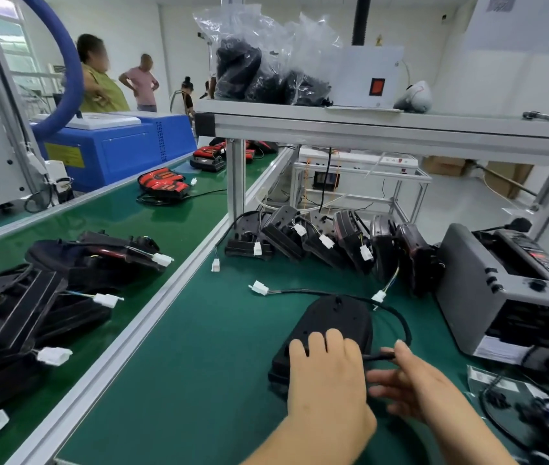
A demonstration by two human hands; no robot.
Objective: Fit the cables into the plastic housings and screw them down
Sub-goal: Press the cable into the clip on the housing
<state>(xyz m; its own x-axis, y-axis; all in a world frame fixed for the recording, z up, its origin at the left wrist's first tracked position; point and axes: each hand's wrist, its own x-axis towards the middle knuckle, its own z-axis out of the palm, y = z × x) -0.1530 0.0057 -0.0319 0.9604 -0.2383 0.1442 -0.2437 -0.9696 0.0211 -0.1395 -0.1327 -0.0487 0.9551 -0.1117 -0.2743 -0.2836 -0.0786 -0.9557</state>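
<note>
On the green bench mat (182, 370) a black plastic housing (331, 322) lies flat, directly in front of the person, its rounded end pointing away. The left hand (328, 377) lies palm-down on the near part of this housing, fingers laid over its top and covering its near edge. The right hand (417, 387) is just beside it, to the right of the housing and off its edge. A black cable (404, 325) leaves the housing's far end, loops round its right side and comes back between the two hands, where a short stretch runs from under the right thumb toward the left hand. The right thumb lies on the cable while the fingers stretch out blurred just below it; whether they really pinch it cannot be told. The cable's other branch ends in a white connector (259, 287) lying on the mat beyond the housing, well apart from both hands. Farther back, a row of housings (333, 238) leans together, beside a grey machine (488, 290).
</note>
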